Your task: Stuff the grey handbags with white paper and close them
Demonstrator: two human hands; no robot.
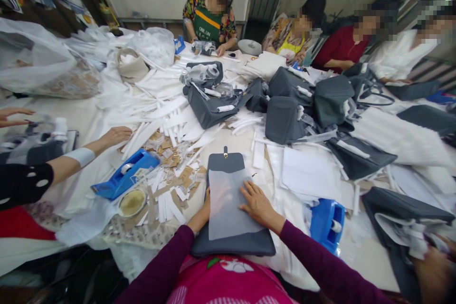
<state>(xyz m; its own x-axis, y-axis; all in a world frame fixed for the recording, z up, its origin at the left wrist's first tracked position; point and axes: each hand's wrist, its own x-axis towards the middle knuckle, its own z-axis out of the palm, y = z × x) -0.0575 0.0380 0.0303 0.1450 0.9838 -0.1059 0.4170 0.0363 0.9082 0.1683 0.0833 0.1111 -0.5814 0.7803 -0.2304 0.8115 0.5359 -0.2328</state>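
Note:
A dark grey bag lies flat before me, its flap and small metal clasp pointing away. A translucent white sheet of paper covers much of its front. My right hand rests on the right side of this sheet, fingers spread and flat. At the bag's left edge is my left hand; its fingers are mostly hidden along the edge of the bag and sheet, so I cannot tell whether they grip.
Blue tape dispensers stand on both sides. Paper scraps and tags litter the left. White sheets lie right. Several dark bags are piled ahead. A co-worker's arm reaches in from the left; other people sit around the table.

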